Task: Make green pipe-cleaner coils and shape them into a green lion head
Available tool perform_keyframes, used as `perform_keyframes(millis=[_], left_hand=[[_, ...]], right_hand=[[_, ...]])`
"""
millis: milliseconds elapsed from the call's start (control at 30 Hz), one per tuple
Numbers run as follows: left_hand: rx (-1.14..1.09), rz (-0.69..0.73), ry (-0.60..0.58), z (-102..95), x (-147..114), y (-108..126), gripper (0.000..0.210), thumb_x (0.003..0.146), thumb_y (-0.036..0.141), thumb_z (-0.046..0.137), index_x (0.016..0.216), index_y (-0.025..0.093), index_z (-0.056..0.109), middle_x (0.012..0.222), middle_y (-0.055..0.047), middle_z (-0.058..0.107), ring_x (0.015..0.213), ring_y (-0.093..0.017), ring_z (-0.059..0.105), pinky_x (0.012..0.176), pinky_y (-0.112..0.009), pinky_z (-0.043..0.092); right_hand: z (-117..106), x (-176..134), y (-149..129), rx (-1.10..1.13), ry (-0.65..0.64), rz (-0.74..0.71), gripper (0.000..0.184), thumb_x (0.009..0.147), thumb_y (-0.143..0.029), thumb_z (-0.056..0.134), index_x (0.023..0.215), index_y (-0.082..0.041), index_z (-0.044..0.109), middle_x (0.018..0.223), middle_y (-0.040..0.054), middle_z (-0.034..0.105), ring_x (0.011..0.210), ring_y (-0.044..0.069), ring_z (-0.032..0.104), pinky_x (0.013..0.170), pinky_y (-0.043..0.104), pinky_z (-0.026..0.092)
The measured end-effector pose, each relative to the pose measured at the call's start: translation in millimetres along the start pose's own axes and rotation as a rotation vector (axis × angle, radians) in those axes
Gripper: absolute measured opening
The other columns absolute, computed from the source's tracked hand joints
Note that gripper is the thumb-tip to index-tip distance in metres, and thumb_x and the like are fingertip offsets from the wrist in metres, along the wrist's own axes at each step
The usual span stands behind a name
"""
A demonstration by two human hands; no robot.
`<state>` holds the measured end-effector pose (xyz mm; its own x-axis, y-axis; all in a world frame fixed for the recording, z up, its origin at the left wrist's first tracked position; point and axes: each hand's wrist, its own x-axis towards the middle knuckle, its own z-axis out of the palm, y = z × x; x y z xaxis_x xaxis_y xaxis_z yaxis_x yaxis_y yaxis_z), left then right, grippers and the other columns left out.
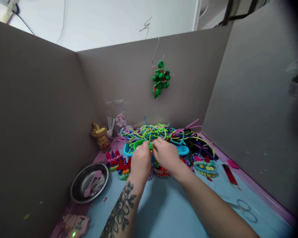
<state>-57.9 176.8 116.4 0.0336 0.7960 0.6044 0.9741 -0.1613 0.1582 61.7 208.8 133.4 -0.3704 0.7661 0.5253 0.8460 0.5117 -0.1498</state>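
My left hand and my right hand are close together in the middle, in front of a blue tray. Both are closed in a pinch on a bright green fuzzy pipe cleaner piece, part of which shows between the fingertips. My fingers hide the rest of its shape. Behind them, a tangled heap of colourful pipe cleaners fills the tray. Under and beside my wrists lie several braided pipe cleaner pieces, among them a red one and a pale blue and yellow one.
To the left sits a metal bowl with a pink spoon and white beads. Scissors and a red strip lie right. A brown jar stands behind. A green tree ornament hangs on the grey partition.
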Motion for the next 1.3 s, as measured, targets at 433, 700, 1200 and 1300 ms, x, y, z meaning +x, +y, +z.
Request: perform_keyframes(millis=[433, 700, 1200, 1300], left_hand=[[-0.473, -0.128, 0.011, -3.9, 4.6, -6.7, 0.011, 0.083, 0.013, 0.053, 0.090, 0.021, 0.051, 0.087, -0.005, 0.068, 0.080, -0.020, 0.065, 0.069, -0.028, 0.047], [-0.084, 0.191, 0.060, -3.4, 3.1, -4.1, 0.015, 0.086, 0.008, 0.047, 0.083, 0.019, 0.057, 0.073, -0.006, 0.063, 0.078, -0.023, 0.059, 0.093, -0.042, 0.040], [-1.987, -0.871, -0.097, -1.9, 19.9, -21.6, 0.016, 0.079, 0.010, 0.062, 0.094, 0.015, 0.059, 0.087, -0.004, 0.069, 0.075, -0.013, 0.066, 0.074, -0.026, 0.052], [-2.078, -0.944, -0.132, -5.4, 23.1, -18.1, 0.013, 0.086, 0.010, 0.051, 0.094, 0.012, 0.063, 0.084, -0.007, 0.071, 0.078, -0.015, 0.067, 0.080, -0.027, 0.053]], right_hand=[[-10.7, 6.4, 16.4, 0.254, -0.077, -0.102, 0.015, 0.090, -0.018, 0.049, 0.089, -0.019, 0.064, 0.090, 0.0031, 0.058, 0.082, 0.015, 0.057, 0.070, 0.023, 0.038], [-7.6, 9.2, 23.1, 0.251, -0.163, -0.183, 0.018, 0.092, -0.018, 0.048, 0.081, -0.016, 0.062, 0.088, 0.0044, 0.053, 0.077, 0.015, 0.053, 0.068, 0.025, 0.039], [-9.6, 16.0, 25.6, 1.616, -0.151, 0.345, 0.026, 0.074, -0.029, 0.058, 0.096, -0.020, 0.048, 0.063, -0.0075, 0.051, 0.044, 0.006, 0.039, 0.042, 0.019, 0.026], [-14.9, 14.7, 23.5, 1.710, -0.232, 0.337, 0.035, 0.069, -0.029, 0.064, 0.098, -0.018, 0.049, 0.066, -0.0050, 0.056, 0.050, 0.008, 0.050, 0.046, 0.020, 0.034]])
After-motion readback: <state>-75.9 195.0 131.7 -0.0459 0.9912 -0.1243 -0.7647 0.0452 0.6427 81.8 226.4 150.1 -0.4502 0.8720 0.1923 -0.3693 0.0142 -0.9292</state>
